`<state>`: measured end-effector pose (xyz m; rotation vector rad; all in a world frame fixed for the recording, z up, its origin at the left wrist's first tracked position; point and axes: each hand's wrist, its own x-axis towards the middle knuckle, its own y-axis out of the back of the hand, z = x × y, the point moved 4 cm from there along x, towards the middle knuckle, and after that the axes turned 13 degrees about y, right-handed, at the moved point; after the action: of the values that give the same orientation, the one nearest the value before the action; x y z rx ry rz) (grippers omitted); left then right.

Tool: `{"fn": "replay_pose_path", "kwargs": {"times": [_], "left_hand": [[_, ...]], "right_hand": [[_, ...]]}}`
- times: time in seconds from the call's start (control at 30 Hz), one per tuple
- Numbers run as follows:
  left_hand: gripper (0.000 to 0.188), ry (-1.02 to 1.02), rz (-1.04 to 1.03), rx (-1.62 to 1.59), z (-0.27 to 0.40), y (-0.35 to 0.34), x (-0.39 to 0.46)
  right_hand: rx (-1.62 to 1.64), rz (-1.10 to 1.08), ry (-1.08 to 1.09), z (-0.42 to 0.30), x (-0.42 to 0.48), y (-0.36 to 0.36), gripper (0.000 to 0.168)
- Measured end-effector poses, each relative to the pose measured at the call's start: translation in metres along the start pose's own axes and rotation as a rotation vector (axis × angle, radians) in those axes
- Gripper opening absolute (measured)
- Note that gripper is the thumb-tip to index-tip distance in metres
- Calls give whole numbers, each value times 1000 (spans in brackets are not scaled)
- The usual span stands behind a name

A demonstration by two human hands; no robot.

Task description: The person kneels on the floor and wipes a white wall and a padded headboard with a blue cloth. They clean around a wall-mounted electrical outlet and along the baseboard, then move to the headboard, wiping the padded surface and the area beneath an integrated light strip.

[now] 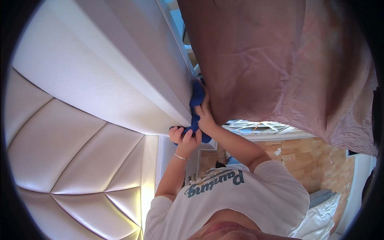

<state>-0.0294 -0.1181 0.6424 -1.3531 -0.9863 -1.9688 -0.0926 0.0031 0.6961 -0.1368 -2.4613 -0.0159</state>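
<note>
A blue cloth [196,93] is pressed against the pale corner edge of the wall [177,111] beside the window. My left hand [185,138], with a thin bracelet at its wrist, grips the cloth's lower part at that edge. Higher up, my right hand [205,115] holds the cloth flat against the inner side of the corner, its fingers pointing up along the surface. Part of the cloth hangs below the two hands. Close to the right hand is a brownish-pink curtain [255,66], which hides what lies behind it.
Quilted padded panels [81,150] cover the wall on the left, with a lit strip [148,180] along their side. A narrow window gap [187,45] shows past the curtain. Below it are a white lattice [270,128], wood-patterned flooring [300,156] and clear plastic sheeting [319,214].
</note>
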Motion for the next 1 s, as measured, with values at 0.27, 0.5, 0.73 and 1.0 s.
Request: {"fn": "replay_pose_path", "kwargs": {"times": [0.27,0.5,0.73,1.0], "left_hand": [[34,97,-190,117,3,10,-22],[49,339,-253,63,7,13,-18],[85,191,-274,35,26,0,23],[90,84,-277,134,-1,-18,-36]], "right_hand": [[-144,-17,-352,116,-91,-15,38],[57,-21,54,-62,9,-5,43],[110,-99,550,-69,60,-4,60],[-232,-111,282,27,-35,-2,18]]}}
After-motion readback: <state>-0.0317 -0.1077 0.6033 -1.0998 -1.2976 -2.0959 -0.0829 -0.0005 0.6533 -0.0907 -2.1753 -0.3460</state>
